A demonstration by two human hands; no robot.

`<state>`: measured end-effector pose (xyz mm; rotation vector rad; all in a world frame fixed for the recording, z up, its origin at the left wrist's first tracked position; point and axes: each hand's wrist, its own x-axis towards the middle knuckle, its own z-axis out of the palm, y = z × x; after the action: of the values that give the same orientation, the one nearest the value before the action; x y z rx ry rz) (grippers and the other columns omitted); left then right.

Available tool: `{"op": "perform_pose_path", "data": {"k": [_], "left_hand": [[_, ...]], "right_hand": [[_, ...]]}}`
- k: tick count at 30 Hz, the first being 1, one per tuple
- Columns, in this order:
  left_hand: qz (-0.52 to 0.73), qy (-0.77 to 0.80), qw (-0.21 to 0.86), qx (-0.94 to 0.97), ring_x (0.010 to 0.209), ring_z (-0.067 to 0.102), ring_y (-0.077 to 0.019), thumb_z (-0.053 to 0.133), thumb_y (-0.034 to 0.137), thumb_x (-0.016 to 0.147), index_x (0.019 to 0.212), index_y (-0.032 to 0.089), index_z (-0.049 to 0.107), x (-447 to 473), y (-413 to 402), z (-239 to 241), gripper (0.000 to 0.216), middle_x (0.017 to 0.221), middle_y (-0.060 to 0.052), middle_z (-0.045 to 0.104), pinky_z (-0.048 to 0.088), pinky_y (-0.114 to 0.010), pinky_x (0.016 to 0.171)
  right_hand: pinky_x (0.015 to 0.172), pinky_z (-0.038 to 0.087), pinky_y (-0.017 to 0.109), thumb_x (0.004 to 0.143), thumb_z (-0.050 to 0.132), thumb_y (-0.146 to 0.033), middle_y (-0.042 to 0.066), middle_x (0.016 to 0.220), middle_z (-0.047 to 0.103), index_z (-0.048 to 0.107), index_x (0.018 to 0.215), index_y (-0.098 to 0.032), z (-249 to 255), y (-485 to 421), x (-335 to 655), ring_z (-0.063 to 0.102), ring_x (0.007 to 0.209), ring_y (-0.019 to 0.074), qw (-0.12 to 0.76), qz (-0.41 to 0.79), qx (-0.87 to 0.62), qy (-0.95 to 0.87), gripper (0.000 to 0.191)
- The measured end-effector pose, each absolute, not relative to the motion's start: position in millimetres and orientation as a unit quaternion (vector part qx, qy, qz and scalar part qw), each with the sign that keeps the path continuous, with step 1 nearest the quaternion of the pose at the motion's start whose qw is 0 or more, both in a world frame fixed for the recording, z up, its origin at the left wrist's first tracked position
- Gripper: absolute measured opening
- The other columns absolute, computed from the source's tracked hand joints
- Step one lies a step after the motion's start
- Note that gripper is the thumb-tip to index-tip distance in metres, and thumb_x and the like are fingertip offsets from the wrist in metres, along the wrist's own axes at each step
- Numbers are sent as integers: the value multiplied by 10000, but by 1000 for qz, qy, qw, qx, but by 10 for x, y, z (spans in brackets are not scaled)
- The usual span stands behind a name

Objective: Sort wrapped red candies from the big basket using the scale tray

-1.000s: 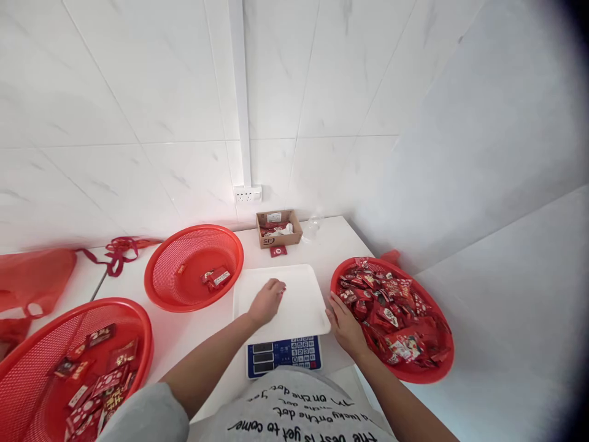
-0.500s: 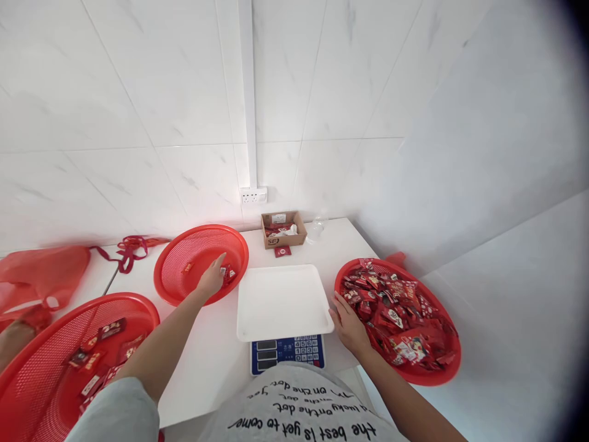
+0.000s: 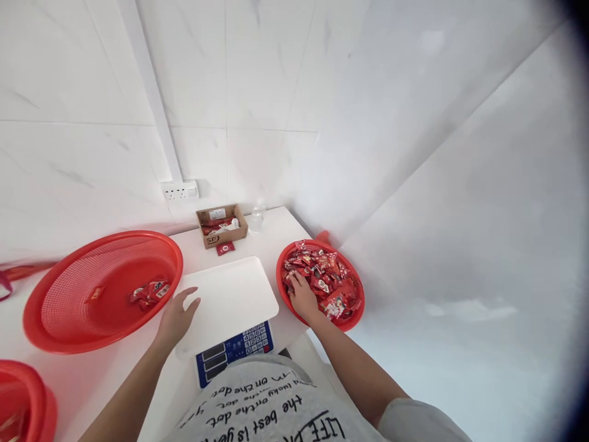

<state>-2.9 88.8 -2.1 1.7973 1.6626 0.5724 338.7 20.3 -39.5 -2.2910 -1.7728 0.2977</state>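
My left hand (image 3: pixel 178 316) is open and holds nothing, thumb and fingers apart over the left edge of the white weighing tray (image 3: pixel 234 294). That tray sits on a scale with a blue keypad panel (image 3: pixel 235 350). My right hand (image 3: pixel 302 296) reaches over the near left rim of a red basket (image 3: pixel 361 304). Its fingers are stretched out and touch the small red packets (image 3: pixel 326 264) that fill the basket. Left of the tray stands a larger red mesh basket (image 3: pixel 50 291) with a small group of red packets (image 3: pixel 151 293) inside.
A small cardboard box (image 3: pixel 222 226) with red packets in it stands near the wall, and a single red packet (image 3: pixel 225 248) lies before it. Beside it is a clear plastic item (image 3: pixel 257 216). Another red basket (image 3: pixel 27 393) shows at the lower left. A socket (image 3: pixel 179 190) is on the wall.
The view has swung right. My left hand has left the mesh basket for the tray's left edge. My right hand has moved from between tray and basket onto the packets.
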Motion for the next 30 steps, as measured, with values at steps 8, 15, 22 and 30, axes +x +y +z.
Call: {"op": "perform_pose_path", "data": {"k": [8, 15, 22, 30], "left_hand": [[201, 606, 396, 660, 1061, 538, -255, 434, 434, 748, 1027, 203, 568, 194, 530, 60, 386, 1127, -64, 609, 403, -384, 923], [215, 565, 516, 607, 999, 568, -241, 490, 484, 731, 945, 193, 577, 250, 372, 161, 371, 1000, -66, 650, 412, -366, 907], [208, 457, 750, 431, 918, 605, -222, 478, 552, 759, 1085, 178, 550, 697, 212, 352, 501, 1025, -105, 634, 487, -337, 778], [234, 438, 794, 351, 818, 616, -176, 653, 409, 685, 1037, 192, 574, 785, 229, 254, 421, 991, -79, 646, 493, -304, 752]], "right_hand": [[815, 417, 343, 797, 390, -120, 39, 1320, 440, 470, 1231, -245, -269, 394, 3396, 308, 1197, 249, 71, 124, -777, -612, 459], [859, 392, 328, 872, 335, -185, 63, 1120, 597, 534, 1146, -197, -38, 275, 3278, 450, 1061, 214, 151, 123, -758, -623, 339], [884, 413, 299, 822, 424, -145, 54, 1110, 594, 393, 1280, -214, 239, 6, 2516, 513, 1026, 171, 239, 228, -595, -733, 465], [1046, 270, 387, 752, 575, -263, 121, 1387, 343, 275, 1354, -156, 308, -230, 2460, 284, 1284, 224, 212, 352, -516, -751, 682]]}}
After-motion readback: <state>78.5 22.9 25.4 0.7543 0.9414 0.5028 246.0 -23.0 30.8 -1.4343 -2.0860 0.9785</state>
